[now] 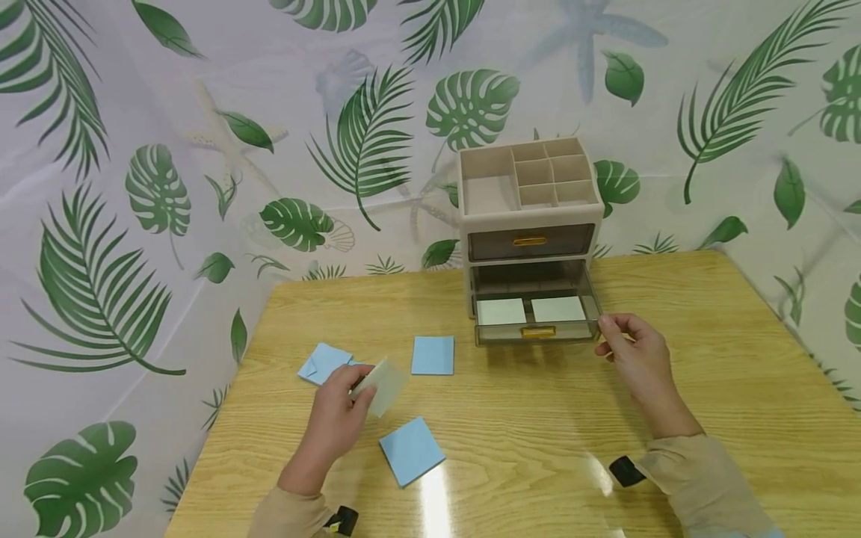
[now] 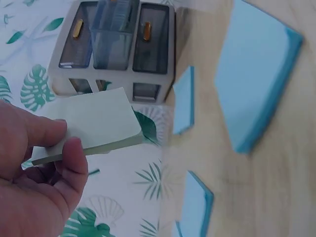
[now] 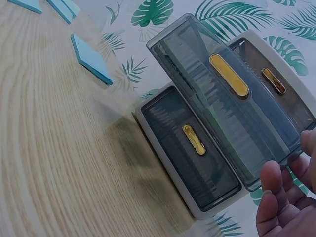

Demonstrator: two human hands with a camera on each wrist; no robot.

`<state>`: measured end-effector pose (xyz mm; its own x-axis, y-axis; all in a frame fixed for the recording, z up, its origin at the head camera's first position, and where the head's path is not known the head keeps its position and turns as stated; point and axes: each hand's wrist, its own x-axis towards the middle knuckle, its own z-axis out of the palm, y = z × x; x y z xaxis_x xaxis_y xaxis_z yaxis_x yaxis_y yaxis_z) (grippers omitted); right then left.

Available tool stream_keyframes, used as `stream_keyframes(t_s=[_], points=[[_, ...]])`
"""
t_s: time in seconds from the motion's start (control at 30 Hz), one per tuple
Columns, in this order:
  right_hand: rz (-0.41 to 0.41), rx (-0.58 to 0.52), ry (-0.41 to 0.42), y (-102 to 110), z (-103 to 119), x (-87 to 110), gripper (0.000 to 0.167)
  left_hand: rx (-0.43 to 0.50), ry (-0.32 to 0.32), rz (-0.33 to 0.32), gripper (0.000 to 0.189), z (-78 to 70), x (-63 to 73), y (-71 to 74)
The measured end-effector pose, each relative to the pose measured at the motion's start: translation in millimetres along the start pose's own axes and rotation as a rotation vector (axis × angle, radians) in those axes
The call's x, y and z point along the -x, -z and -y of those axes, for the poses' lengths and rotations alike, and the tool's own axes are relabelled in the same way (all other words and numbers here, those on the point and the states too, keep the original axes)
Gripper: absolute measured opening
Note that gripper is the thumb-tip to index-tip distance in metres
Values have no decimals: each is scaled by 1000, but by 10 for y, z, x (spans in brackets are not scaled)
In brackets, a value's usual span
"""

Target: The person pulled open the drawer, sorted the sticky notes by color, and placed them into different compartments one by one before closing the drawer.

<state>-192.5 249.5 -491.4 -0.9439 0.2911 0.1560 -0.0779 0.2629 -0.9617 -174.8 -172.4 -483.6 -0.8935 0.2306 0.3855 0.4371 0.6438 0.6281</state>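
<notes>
My left hand (image 1: 336, 415) pinches a pale green sticky note pad (image 1: 387, 390) between thumb and fingers, tilted above the table; the left wrist view shows the pad (image 2: 98, 121) close up. At the right front corner of a smoky, see-through drawer (image 1: 501, 335), my right hand (image 1: 639, 366) grips the edge with thumb and curled fingers. That drawer is pulled out of a beige desk organizer (image 1: 464, 224) and carries two pale green pads, a left pad (image 1: 500, 311) and a right pad (image 1: 557, 308), side by side.
Blue pads lie on the wooden table (image 1: 525, 418): one square pad (image 1: 433, 355) before the organizer, another pad (image 1: 412, 450) nearer me, and overlapping blue pads (image 1: 326, 362) behind my left hand. The organizer's upper drawer (image 1: 498, 244) is closed. A leaf-patterned cloth (image 1: 377, 246) hangs behind.
</notes>
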Motion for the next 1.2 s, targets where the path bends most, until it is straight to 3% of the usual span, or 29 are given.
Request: stream_keyframes(t_s=[0.47,0.7,0.9,1.07,1.2], points=[[-4,-9,-8,6,-140,-47,40,92,-147,63,22,-445,-579,-131],[6,-145,14,15,-187,-73,30,172,-158,124,33,-717,-844,-260],[24,-227,25,17,-222,-93,19,244,-177,176,38,-952,-1104,-474],[26,-219,39,26,-250,-100,24,194,-208,244,38,-1091,-1315,-681],[15,-124,52,27,-255,-93,32,118,-222,269,37,-1186,-1441,-824]])
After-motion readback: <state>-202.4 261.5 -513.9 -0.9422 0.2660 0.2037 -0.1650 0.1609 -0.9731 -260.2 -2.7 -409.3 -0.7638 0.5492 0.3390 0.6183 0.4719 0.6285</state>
